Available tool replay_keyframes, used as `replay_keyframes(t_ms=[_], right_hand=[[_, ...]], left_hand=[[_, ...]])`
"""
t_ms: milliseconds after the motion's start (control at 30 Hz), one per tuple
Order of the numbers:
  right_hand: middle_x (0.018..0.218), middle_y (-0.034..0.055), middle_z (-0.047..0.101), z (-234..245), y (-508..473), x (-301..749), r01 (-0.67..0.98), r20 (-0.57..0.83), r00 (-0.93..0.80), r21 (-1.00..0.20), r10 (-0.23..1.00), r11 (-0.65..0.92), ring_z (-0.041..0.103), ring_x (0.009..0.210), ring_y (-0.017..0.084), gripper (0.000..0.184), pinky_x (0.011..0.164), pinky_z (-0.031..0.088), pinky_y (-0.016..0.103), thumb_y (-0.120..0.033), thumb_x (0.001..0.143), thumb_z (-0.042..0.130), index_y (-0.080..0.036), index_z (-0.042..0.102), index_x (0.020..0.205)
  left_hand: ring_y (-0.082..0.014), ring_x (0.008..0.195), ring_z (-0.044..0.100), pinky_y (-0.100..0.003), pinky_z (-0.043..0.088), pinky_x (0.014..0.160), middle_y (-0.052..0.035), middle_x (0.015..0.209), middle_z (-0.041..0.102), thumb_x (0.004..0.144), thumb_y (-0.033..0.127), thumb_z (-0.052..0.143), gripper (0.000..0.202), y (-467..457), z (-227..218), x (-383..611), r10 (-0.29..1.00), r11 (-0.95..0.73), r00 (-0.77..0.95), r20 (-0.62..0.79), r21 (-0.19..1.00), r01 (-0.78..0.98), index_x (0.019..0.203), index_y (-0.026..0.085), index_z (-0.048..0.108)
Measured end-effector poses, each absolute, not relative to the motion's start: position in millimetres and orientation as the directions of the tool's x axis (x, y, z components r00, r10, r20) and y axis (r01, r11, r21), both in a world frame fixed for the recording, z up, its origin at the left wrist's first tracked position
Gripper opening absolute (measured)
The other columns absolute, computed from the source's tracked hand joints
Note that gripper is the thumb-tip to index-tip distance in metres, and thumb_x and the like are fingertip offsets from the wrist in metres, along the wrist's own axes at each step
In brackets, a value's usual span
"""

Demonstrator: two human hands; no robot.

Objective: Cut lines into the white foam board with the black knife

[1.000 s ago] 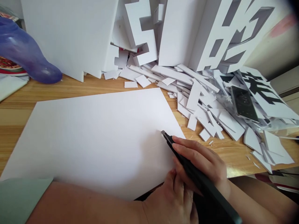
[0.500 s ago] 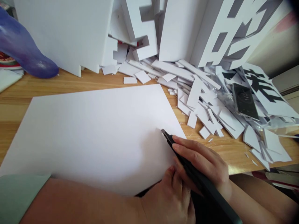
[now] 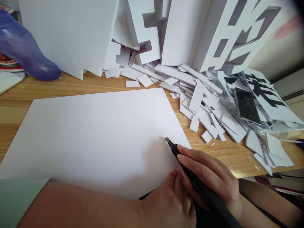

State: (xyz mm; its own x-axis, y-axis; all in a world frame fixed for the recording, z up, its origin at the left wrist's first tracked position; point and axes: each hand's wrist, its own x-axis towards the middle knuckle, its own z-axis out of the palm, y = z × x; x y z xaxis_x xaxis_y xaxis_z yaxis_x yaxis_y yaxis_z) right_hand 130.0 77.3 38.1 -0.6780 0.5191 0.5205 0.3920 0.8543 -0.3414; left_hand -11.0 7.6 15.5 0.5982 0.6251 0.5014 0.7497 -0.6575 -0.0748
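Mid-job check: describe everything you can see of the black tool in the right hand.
The black tool is long and slim, its dark body plastic-looking, narrowing to a small grey tip that looks metallic, like a cutter blade. It lies slanted, tip up and to the left in the picture, rear end running off the bottom edge. The right hand grips it, fingers along its upper side. The tip is over the white board; whether it touches is unclear.

My feed shows a wood-grained table (image 3: 14,110) across the frame, a pale wall (image 3: 266,57) with a pink patch (image 3: 287,27) at upper right, off-white panelling (image 3: 292,83) below, and glare (image 3: 237,173) on the table's lower-right edge.
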Motion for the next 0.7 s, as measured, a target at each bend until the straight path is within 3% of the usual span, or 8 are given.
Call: replay_keyframes(t_ms=[200, 333, 500, 567, 633, 700], right_hand=[[0.119, 0.0140, 0.062, 45, 71, 130, 0.407, 0.502, -0.681, -0.346, 0.533, 0.846, 0.062, 0.103, 0.021, 0.034, 0.086, 0.055, 0.030, -0.009, 0.077, 0.065, -0.011, 0.064, 0.111], [0.119, 0.0140, 0.062, 46, 65, 134, 0.423, 0.485, -0.678, -0.358, 0.552, 0.833, 0.062, 0.104, 0.021, 0.033, 0.087, 0.055, 0.031, -0.011, 0.078, 0.065, -0.011, 0.064, 0.110], [0.120, 0.0142, 0.061, 47, 59, 141, 0.413, 0.482, -0.694, -0.341, 0.534, 0.845, 0.062, 0.105, 0.022, 0.035, 0.086, 0.055, 0.031, -0.010, 0.077, 0.065, -0.012, 0.063, 0.112], [0.120, 0.0140, 0.062, 48, 57, 141, 0.421, 0.474, -0.696, -0.340, 0.540, 0.841, 0.063, 0.104, 0.023, 0.035, 0.085, 0.056, 0.031, -0.010, 0.077, 0.065, -0.012, 0.063, 0.112], [0.118, 0.0130, 0.063, 50, 57, 140, 0.435, 0.462, -0.694, -0.343, 0.553, 0.833, 0.064, 0.102, 0.022, 0.035, 0.083, 0.057, 0.031, -0.010, 0.077, 0.064, -0.014, 0.063, 0.112], [0.115, 0.0117, 0.065, 51, 58, 138, 0.434, 0.482, -0.686, -0.331, 0.545, 0.838, 0.065, 0.099, 0.021, 0.036, 0.080, 0.058, 0.031, -0.010, 0.077, 0.063, -0.015, 0.063, 0.112]], left_hand=[[-0.0228, 0.074, 0.065, -0.035, 0.050, 0.073, -0.0034, 0.077, 0.070, 0.074, 0.018, 0.052, 0.024, 8, 18, -9, 0.633, -0.669, 0.581, 0.511, -0.017, 0.743, 0.083, 0.024, 0.073], [-0.0256, 0.081, 0.064, -0.039, 0.049, 0.079, -0.0069, 0.084, 0.071, 0.075, 0.024, 0.053, 0.022, 5, 17, -9, 0.641, -0.694, 0.608, 0.469, 0.017, 0.720, 0.084, 0.022, 0.073], [-0.0283, 0.098, 0.062, -0.041, 0.045, 0.089, -0.0120, 0.104, 0.069, 0.084, 0.028, 0.045, 0.034, 4, 21, -14, 0.636, -0.753, 0.717, 0.286, 0.022, 0.658, 0.104, 0.015, 0.069], [-0.0294, 0.101, 0.061, -0.041, 0.044, 0.091, -0.0132, 0.107, 0.068, 0.085, 0.027, 0.044, 0.035, 3, 25, -16, 0.642, -0.749, 0.712, 0.286, 0.034, 0.662, 0.105, 0.013, 0.069], [-0.0243, 0.089, 0.063, -0.036, 0.047, 0.081, -0.0096, 0.095, 0.070, 0.084, 0.022, 0.047, 0.027, -1, 29, -16, 0.629, -0.761, 0.709, 0.318, 0.064, 0.646, 0.095, 0.015, 0.070], [-0.0154, 0.064, 0.060, -0.031, 0.046, 0.074, -0.0010, 0.073, 0.069, 0.083, 0.018, 0.048, 0.022, -6, 31, -17, 0.571, -0.811, 0.759, 0.313, 0.070, 0.582, 0.081, 0.021, 0.070]])
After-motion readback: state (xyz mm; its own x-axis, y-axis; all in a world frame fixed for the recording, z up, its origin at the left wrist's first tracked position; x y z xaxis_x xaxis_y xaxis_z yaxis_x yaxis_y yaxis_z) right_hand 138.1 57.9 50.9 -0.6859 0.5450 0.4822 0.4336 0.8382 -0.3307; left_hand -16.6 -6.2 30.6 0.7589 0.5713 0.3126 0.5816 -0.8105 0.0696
